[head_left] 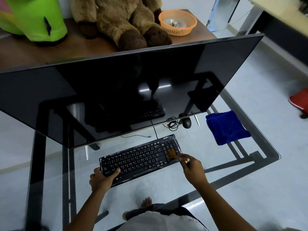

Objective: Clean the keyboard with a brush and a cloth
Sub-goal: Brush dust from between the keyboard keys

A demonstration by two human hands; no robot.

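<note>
The keyboard (140, 157) bears the brand "acer" at its far right corner, just beyond the fingers (187, 161) holding the brush (172, 154); white key legends cover the keys but are too small to read

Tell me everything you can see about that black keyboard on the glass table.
The keyboard is black, full-size, with white-lettered keys and a number pad at its right end, seemingly under a glossy clear cover. It lies at an angle on the glass table, in front of the dark monitor, a thin cable leaving its far edge. The left hand grips its near-left corner, thumb on the keys. The brush, held by the right hand, has its bristles on the right-end keys.
</note>
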